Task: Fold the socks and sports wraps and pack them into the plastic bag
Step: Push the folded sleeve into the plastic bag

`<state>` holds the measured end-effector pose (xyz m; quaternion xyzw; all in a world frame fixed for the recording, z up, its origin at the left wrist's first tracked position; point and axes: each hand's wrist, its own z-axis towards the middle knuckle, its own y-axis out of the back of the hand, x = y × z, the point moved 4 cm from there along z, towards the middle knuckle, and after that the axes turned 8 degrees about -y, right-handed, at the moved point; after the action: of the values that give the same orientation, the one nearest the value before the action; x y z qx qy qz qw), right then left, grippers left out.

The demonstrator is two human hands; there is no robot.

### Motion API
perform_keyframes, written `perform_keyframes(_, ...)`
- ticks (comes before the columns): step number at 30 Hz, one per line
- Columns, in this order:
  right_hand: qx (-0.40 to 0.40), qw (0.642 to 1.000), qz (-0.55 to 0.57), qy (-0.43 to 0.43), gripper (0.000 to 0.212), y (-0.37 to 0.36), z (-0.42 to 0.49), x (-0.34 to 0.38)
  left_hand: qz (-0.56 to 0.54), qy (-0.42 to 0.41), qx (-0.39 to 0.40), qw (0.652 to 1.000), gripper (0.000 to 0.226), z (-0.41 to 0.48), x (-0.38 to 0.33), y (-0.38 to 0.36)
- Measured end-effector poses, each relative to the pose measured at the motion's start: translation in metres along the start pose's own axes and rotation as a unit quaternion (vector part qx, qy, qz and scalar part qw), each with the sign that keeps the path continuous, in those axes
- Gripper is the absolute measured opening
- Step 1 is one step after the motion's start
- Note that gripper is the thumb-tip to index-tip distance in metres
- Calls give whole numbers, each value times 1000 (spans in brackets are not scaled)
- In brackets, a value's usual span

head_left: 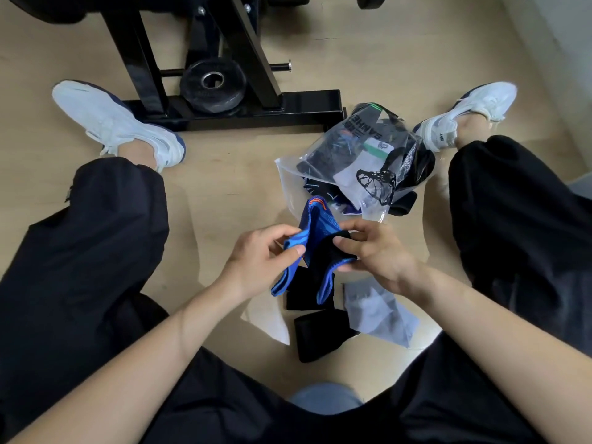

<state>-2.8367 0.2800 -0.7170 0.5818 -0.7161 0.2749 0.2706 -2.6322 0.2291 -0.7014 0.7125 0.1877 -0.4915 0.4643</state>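
I hold a blue sock (315, 230) with black and orange parts above the floor, between my knees. My left hand (262, 257) pinches its blue left edge. My right hand (373, 251) pinches its black part from the right. Beyond it lies a clear plastic bag (323, 190) with dark and white socks and wraps inside, its mouth toward me. Black wraps (318, 336) lie on the floor under my hands, beside a smaller clear bag (381, 312) holding something grey.
A black weight-bench frame (243, 110) with a round weight plate (213, 83) stands at the back. My legs in black trousers and white shoes (115, 123) flank the work area on the light wooden floor (217, 187).
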Motion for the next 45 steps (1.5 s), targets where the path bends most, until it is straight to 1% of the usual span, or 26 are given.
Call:
perform_keyframes(2,13,1000,21,-2,24,-5,-1,-1,13,-22,22,999,35,-2,-4,-7)
perform_keyframes(5,34,999,38,-3,25,-11,-3,-2,45,-67,47,996,42,-5,-9,-18)
perform_keyframes(6,39,999,37,-3,25,-12,-3,-1,42,-78,55,994,45,-5,-9,-21)
perform_keyframes(8,51,998,29,-7,29,-12,-6,1,5,-85,78,993,50,-6,-11,-24)
perform_keyframes(11,66,998,-11,15,36,-11,-8,1,-35,-95,121,987,44,-6,-12,-27)
perform_keyframes(14,66,994,-63,61,38,-5,-6,3,-66,-54,138,987,36,-6,-10,-21)
perform_keyframes(15,70,992,-80,72,38,-2,-4,5,-64,-32,127,989,34,-5,-8,-16)
perform_keyframes(17,73,981,-142,107,38,3,-2,10,-44,-22,62,997,29,0,-5,-2)
perform_keyframes(19,76,960,-225,148,38,4,-1,14,4,-65,-18,998,33,5,-5,12)
perform_keyframes(21,83,943,-279,162,39,2,-3,15,84,-118,-53,988,45,9,-7,20)
perform_keyframes(22,88,938,-293,162,38,1,-5,15,123,-129,-46,983,54,11,-8,21)
perform_keyframes(23,94,934,-302,164,37,0,-6,15,157,-130,-22,979,63,12,-6,21)
perform_keyframes(25,110,928,-315,169,34,-2,-8,14,200,-118,58,971,76,13,-5,13)
perform_keyframes(26,115,925,-318,173,34,-3,-10,13,212,-104,97,967,77,13,-2,7)
perform_keyframes(27,120,923,-321,176,33,-4,-10,13,221,-85,126,963,72,13,2,2)
perform_keyframes(29,126,919,-325,184,33,-5,-11,14,223,-36,146,963,51,13,11,-2)
perform_keyframes(31,123,916,-332,188,36,-5,-11,14,190,7,131,973,31,14,17,1)
perform_keyframes(34,132,897,-361,219,45,-8,-18,17,111,44,99,988,16,15,21,6)
perform_keyframes(37,143,865,-398,269,48,-16,-26,22,13,59,69,996,16,17,20,9)
perform_keyframes(40,125,841,-443,284,50,-17,-27,20,-39,58,23,997,24,19,24,12)
perform_keyframes(42,113,831,-467,281,54,-16,-25,19,-74,67,-13,995,28,20,24,14)
perform_keyframes(45,99,830,-476,275,61,-16,-21,18,-116,72,-62,989,24,21,20,15)
